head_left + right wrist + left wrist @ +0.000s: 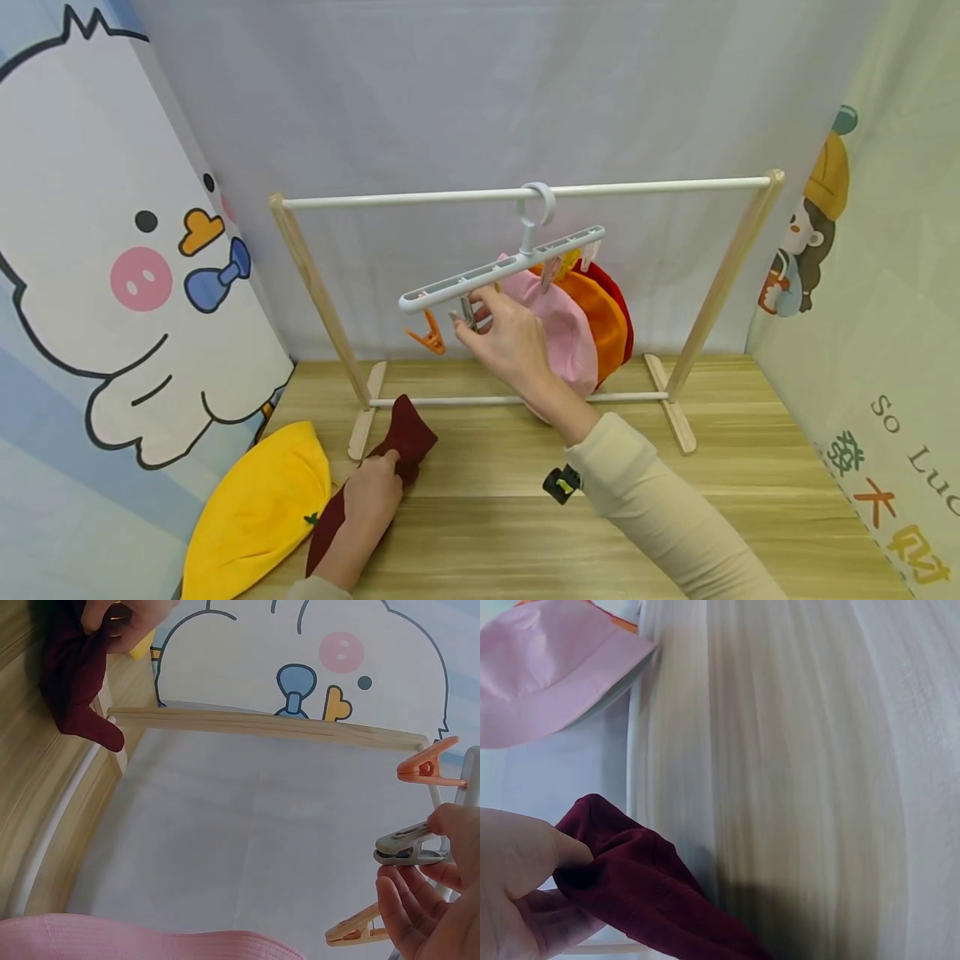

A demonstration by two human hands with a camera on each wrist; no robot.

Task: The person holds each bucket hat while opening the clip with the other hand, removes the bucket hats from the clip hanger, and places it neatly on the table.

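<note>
Eluding left-wrist view: grey clip (399, 843)

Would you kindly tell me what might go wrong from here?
The hanger hangs from the rail by one hook, so a tug by the right hand on the gray clip could swing it. The maroon cloth is bunched at the left hand, so if clipped that way, it might be caught by only a fold and slip.
</note>
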